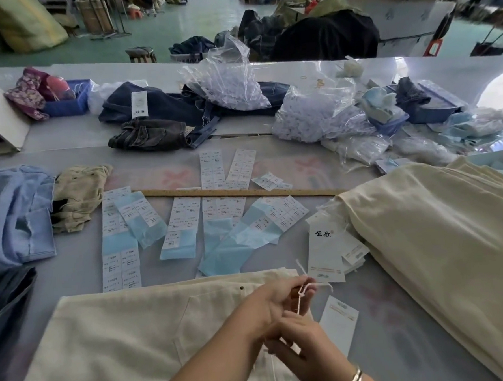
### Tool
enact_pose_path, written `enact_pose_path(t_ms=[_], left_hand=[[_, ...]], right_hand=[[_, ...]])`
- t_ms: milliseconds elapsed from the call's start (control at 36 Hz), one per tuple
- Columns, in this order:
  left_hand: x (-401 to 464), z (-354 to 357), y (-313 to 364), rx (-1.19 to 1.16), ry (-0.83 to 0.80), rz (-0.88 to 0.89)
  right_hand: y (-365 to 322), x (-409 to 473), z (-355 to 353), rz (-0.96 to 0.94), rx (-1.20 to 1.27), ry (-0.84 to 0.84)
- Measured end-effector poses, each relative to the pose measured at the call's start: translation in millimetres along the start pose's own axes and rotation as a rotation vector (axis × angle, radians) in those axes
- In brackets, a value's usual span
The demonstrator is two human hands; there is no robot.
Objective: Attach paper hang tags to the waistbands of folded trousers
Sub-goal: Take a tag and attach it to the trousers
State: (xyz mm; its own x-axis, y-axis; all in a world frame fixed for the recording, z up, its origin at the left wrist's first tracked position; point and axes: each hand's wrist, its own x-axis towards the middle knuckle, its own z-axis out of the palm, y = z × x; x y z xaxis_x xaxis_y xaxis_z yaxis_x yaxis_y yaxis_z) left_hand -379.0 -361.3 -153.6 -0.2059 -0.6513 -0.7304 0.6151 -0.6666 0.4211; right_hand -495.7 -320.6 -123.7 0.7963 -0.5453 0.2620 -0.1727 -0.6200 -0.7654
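Nearest of all, at about five o'clock from where I stand, the right hand [301, 346] with bangles on its wrist has its fingers curled, seemingly pinching the lower end of a white string [302, 293]. Just above it, toward twelve, the left hand [276, 297] crosses in from the lower left and grips the knotted loop of that string, so both hands sit close together, clamped on the cord. A paper hang tag [339, 317] hangs off to their three o'clock, its long axis tilted toward one. Cream folded trousers [130, 339] spread to nine o'clock beneath the hands, which work at the right-hand edge, likely the waistband. Farther out at one o'clock lies a stack of spare tags [326, 250], then a wooden ruler [244, 191] running nine to three.
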Motion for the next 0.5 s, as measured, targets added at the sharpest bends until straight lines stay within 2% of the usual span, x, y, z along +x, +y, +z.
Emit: enact_pose_path(t_ms=[111, 194, 278, 361, 444, 500], left_hand=[[14.5, 3.4, 6.2, -0.063, 0.164, 0.076], [22.9, 1.3, 12.1, 0.059, 0.283, 0.161], [37.1, 1.8, 28.2, 0.432, 0.398, 0.357], [40.0, 16.2, 58.3, 0.792, 0.396, 0.546], [42.1, 30.8, 85.6, 1.332, 0.333, 0.54], [41.3, 35.0, 93.5, 1.492, 0.388, 0.522]], right_hand=[[-3.0, -8.3, -8.2, -0.024, 0.016, 0.023], [-6.4, -14.0, -13.8, -0.025, 0.05, 0.048], [-6.3, -19.4, -20.3, 0.028, 0.103, 0.076], [-3.9, -21.4, -23.5, 0.087, 0.128, 0.111], [-2.6, -18.3, -26.1, 0.113, 0.146, 0.15], [-0.7, -16.5, -28.4, 0.135, 0.189, 0.196]])
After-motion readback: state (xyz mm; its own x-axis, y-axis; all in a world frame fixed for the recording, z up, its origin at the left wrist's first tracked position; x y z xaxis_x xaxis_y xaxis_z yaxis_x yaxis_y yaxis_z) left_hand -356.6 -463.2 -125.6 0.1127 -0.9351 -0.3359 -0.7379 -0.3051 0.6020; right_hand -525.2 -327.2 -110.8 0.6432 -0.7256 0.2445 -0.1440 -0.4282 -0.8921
